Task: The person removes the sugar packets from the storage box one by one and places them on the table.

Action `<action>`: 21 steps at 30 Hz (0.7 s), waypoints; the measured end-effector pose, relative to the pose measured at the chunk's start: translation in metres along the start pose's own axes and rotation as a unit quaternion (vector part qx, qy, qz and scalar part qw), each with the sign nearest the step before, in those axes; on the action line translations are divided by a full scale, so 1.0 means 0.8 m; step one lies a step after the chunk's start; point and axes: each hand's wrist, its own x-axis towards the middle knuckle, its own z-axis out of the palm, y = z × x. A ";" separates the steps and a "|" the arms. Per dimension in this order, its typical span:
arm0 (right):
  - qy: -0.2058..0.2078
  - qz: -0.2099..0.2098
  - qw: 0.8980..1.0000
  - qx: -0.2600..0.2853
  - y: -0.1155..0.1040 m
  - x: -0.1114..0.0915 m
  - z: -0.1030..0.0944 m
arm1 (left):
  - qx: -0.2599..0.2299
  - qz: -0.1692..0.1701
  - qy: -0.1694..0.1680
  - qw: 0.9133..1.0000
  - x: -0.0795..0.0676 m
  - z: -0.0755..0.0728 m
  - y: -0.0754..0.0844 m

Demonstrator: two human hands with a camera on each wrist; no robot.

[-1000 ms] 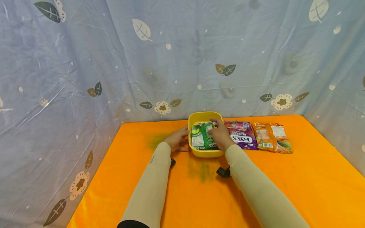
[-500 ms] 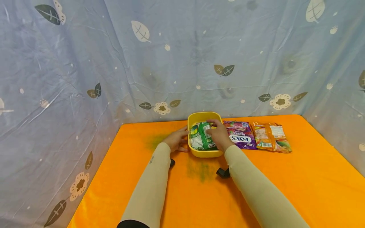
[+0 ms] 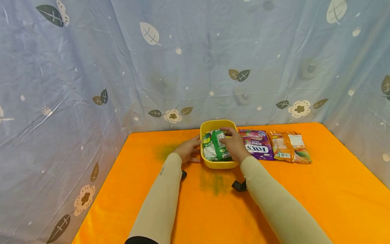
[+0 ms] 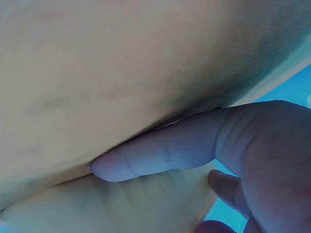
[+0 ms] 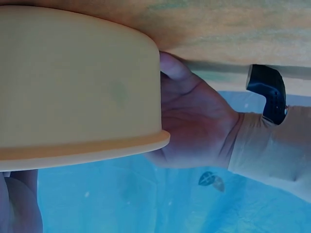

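A yellow plastic tub [image 3: 220,165] stands on the orange-covered table near its back edge. Inside it lies a green Fox's candy bag [image 3: 213,149], its back side partly showing. My right hand [image 3: 236,145] reaches over the tub's right rim, thumb and fingers at the right part of the green bag; the far fingertips are hidden. My left hand [image 3: 187,150] rests along the tub's left side with fingers extended. In the right wrist view, the left hand [image 5: 197,121] shows beyond the tub wall [image 5: 77,82]. Close up in the left wrist view are the left-hand fingers [image 4: 160,153].
Right of the tub lies a purple Fox's Berries bag [image 3: 257,145], and beside it an orange candy bag [image 3: 290,147]. A patterned blue curtain [image 3: 195,67] hangs behind and on both sides. Black wrist mounts [image 3: 239,185] sit under the forearms.
The green bag's upper right part has bunched leftward as my right-hand fingers shifted slightly left. The left hand and the tub stay nearly still.
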 end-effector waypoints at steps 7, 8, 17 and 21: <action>-0.008 -0.012 1.000 0.024 -0.003 -0.005 -0.007 | 0.001 0.002 0.003 1.000 -0.001 0.001 0.000; -0.008 -0.014 0.999 0.028 -0.003 -0.005 -0.008 | 0.000 0.002 0.004 1.000 -0.001 0.001 0.000; -0.011 -0.034 0.998 0.055 -0.008 -0.006 -0.016 | -0.010 -0.003 0.011 1.000 -0.001 0.001 0.000; -0.013 -0.037 0.998 0.056 -0.013 -0.008 -0.022 | -0.010 0.001 0.007 1.000 -0.002 0.001 0.000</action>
